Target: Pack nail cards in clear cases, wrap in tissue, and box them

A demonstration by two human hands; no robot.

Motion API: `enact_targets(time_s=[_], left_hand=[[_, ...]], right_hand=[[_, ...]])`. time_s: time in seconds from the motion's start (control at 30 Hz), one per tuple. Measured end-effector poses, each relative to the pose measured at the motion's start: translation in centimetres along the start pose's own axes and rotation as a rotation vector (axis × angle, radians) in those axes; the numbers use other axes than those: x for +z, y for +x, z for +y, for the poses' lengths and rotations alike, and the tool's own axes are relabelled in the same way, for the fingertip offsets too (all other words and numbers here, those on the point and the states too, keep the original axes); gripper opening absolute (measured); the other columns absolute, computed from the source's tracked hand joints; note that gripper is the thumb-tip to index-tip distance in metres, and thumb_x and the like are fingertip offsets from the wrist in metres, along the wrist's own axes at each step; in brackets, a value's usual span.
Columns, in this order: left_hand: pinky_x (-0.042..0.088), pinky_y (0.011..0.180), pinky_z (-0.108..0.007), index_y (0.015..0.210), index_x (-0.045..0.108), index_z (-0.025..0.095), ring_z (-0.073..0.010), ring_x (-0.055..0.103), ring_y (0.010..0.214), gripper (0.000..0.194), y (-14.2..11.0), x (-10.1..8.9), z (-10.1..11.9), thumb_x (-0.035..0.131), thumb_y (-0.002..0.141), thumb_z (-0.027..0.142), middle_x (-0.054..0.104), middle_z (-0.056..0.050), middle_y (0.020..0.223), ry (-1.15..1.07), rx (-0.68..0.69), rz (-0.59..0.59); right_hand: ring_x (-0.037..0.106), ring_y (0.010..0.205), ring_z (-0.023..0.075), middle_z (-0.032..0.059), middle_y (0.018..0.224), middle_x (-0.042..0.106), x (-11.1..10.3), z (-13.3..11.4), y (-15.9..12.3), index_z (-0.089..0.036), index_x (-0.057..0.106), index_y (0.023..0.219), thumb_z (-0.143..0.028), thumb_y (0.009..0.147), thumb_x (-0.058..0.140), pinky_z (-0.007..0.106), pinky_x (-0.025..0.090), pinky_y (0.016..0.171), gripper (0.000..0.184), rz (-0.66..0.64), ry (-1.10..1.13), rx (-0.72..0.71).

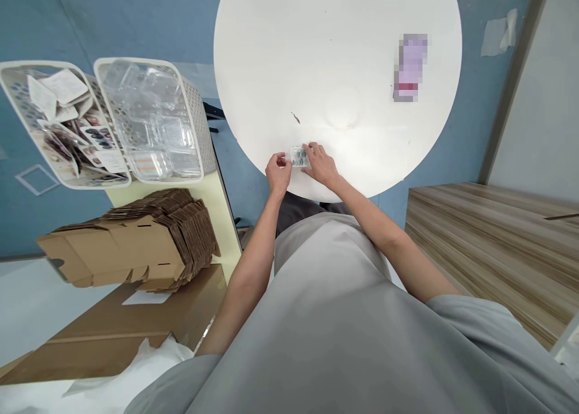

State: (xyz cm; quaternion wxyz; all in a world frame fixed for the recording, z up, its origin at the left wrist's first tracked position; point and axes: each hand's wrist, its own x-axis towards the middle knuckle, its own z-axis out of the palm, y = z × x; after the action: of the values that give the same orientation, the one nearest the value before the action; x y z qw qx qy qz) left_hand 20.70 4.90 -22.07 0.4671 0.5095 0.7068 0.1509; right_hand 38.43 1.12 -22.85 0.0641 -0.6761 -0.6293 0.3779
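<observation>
A small clear plastic case (297, 158) with several dark green oval pieces in it, which look like press-on nails, lies at the near edge of the round white table (362, 58). My left hand (277, 174) is closed at its left side, thumb and fingers bent round the edge. On the opposite side, the fingers of my right hand (321, 165) grip the right edge and cover part of it. The case is too small in view to tell whether its lid is fastened.
To the left stand a white basket (199, 121) of clear plastic boxes and another basket (129, 178) of printed cards and packets. Folded brown cardboard boxes (122, 251) are stacked nearer me. A blurred purple item (411, 64) lies on the table's right. A wood-grain cabinet (493, 239) stands right.
</observation>
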Motion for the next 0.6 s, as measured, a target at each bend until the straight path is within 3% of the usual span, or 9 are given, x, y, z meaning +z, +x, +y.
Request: enact_targets(time_s=[0.1,0.2,0.27,0.37,0.5,0.6], left_hand=[[0.062,0.102,-0.036,0.122,0.075,0.025,-0.0222,0.073,0.103,0.031,-1.1,0.1,0.9,0.066,0.095,0.012,0.074,-0.004,0.101,0.052,0.145,-0.010],[0.064,0.098,-0.035,0.125,0.075,0.025,-0.0218,0.072,0.102,0.033,-2.2,0.5,1.8,0.066,0.097,0.013,0.074,-0.006,0.106,0.083,0.223,-0.018],[0.065,0.098,-0.036,0.127,0.075,0.025,-0.0219,0.072,0.103,0.031,-2.8,0.9,2.2,0.066,0.099,0.015,0.074,-0.007,0.108,0.091,0.267,-0.023],[0.066,0.101,-0.038,0.131,0.074,0.025,-0.0236,0.073,0.111,0.027,-3.7,1.9,2.7,0.065,0.106,0.023,0.074,-0.009,0.115,0.090,0.323,-0.042],[0.065,0.110,-0.044,0.135,0.071,0.024,-0.0265,0.075,0.123,0.030,-4.7,3.2,3.1,0.066,0.106,0.028,0.075,-0.013,0.135,0.041,0.359,-0.118],[0.066,0.113,-0.044,0.140,0.068,0.024,-0.0247,0.077,0.122,0.038,-4.7,3.8,2.9,0.067,0.102,0.024,0.078,-0.011,0.133,-0.020,0.349,-0.204]], right_hand=[[0.051,0.159,0.0461,0.0234,0.177,0.046,-0.6,0.3,-0.4,-0.021,0.044,0.172,-0.046,0.098,0.086,0.064,0.064,0.117,0.089,-0.023,0.065,0.025],[0.064,0.149,0.0442,0.0243,0.176,0.048,-1.3,0.5,-1.3,-0.019,0.054,0.164,-0.049,0.106,0.074,0.063,0.062,0.117,0.068,0.030,0.202,0.099],[0.076,0.131,0.0371,0.0210,0.163,0.063,-1.7,0.5,-2.0,-0.020,0.065,0.151,-0.053,0.112,0.064,0.058,0.063,0.114,0.052,0.059,0.379,0.146],[0.081,0.114,0.0284,0.0129,0.139,0.079,-1.9,0.2,-2.7,-0.023,0.073,0.128,-0.068,0.110,0.061,0.048,0.065,0.107,0.050,0.053,0.654,0.211],[0.080,0.108,0.0280,0.0123,0.124,0.081,-2.0,-0.1,-3.2,-0.022,0.071,0.106,-0.078,0.096,0.075,0.041,0.063,0.099,0.056,0.130,0.719,0.322],[0.078,0.098,0.0267,0.0103,0.110,0.079,-1.8,0.6,-3.3,-0.023,0.065,0.095,-0.073,0.096,0.075,0.040,0.061,0.093,0.051,0.212,0.684,0.383]])
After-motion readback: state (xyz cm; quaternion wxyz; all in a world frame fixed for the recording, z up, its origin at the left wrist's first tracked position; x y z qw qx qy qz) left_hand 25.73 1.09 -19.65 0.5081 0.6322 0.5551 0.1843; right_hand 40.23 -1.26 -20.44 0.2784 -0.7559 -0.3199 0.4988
